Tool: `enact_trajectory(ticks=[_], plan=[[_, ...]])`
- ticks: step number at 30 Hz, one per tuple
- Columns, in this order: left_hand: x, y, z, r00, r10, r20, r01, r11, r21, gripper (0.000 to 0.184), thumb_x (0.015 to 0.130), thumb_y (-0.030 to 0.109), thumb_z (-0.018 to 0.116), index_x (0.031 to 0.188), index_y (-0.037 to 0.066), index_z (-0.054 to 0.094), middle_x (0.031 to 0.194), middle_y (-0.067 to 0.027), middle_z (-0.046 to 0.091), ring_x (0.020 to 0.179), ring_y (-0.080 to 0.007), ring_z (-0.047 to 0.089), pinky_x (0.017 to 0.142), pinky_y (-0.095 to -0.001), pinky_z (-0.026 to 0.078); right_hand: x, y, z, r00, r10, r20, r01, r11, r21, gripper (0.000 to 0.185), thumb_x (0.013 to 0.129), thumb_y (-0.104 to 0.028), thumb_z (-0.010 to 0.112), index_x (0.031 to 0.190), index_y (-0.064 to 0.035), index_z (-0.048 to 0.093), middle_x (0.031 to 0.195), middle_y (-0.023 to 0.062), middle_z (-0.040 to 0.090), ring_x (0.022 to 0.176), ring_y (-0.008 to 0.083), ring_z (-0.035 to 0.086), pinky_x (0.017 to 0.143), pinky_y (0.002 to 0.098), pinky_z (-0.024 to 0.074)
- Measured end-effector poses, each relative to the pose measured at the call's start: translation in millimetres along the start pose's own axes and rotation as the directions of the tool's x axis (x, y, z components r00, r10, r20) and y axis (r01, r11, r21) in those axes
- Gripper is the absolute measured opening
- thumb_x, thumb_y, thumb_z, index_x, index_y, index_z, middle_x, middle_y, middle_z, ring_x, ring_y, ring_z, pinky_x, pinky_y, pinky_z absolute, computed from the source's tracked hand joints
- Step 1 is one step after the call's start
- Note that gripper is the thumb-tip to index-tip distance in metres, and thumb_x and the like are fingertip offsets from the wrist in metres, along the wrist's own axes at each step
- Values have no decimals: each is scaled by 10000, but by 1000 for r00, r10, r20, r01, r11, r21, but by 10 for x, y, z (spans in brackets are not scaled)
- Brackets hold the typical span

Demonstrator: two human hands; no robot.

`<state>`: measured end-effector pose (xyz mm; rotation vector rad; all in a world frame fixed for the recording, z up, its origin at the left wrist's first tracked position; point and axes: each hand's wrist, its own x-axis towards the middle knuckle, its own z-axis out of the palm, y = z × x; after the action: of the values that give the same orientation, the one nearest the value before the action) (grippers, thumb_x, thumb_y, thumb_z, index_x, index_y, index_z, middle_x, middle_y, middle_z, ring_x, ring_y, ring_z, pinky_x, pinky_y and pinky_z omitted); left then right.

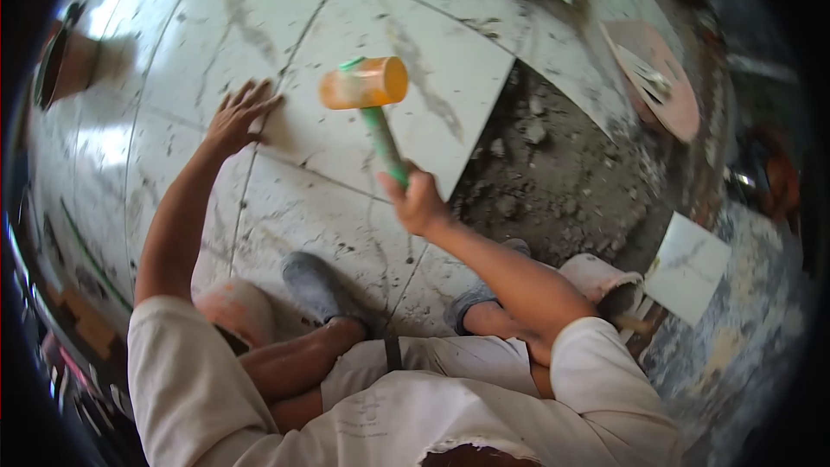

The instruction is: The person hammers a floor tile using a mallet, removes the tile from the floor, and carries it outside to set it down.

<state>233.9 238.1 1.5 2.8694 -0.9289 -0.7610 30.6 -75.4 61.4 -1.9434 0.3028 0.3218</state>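
My right hand [418,201] is wrapped around the green handle of a mallet with an orange head [363,84]. The head appears above a large white marbled tile [432,43]; whether it touches the tile I cannot tell. To the left, my left hand [235,124] has its fingers spread and rests on the tiled floor, fingertips at the joint along that tile's left edge. Nothing is in it. Rough grey mortar [553,164] lies exposed right of the tile's edge.
A bucket [71,69] stands at the far left. A pinkish basin [657,78] with a metal tool in it sits upper right. Near my right knee are a dirty bucket [596,277] and a cut tile piece [689,268]. Another stained container [235,310] is beside my left leg.
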Motion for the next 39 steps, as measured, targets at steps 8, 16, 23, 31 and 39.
enact_trajectory(ticks=[8,16,23,31,39], plan=[[9,-21,61,1000,23,-17,-21,995,95,1018,593,291,862,1469,394,352,1597,-2,218,1470,-291,183,1149,-548,227,179,366,-151,966,236,105,-212,956,-201,579,910,-545,546,912,29,624,810,268,651,836,414,659,732,467,515],[-83,168,83,990,-10,-139,21,997,73,977,565,282,871,1436,315,428,1568,-83,283,1451,-305,239,1153,-521,216,-444,342,-2363,898,430,-91,-435,899,-43,401,867,-345,706,977,5,546,637,47,574,453,129,574,392,292,485],[-52,411,257,961,-251,-112,239,965,-111,562,690,76,792,1219,64,602,1319,-136,519,1231,-310,489,1048,-438,375,-615,1637,-2874,738,564,-371,-532,824,195,357,877,-319,700,943,-2,552,699,54,586,523,136,580,484,319,491],[-116,827,565,877,-435,-204,377,886,-269,416,754,244,771,1091,18,679,1244,-179,579,1165,-341,537,998,-414,414,-310,1722,-2295,639,-280,-716,-292,773,-563,365,887,-323,672,1048,-2,609,848,133,650,748,304,641,704,416,520],[-324,2308,728,828,-397,-397,319,914,-250,450,810,251,736,1194,56,607,1345,-196,494,1253,-382,438,1068,-498,327,641,1352,-1518,872,412,-265,-304,879,367,358,923,-292,627,1074,32,647,1074,179,695,990,269,677,826,348,526]])
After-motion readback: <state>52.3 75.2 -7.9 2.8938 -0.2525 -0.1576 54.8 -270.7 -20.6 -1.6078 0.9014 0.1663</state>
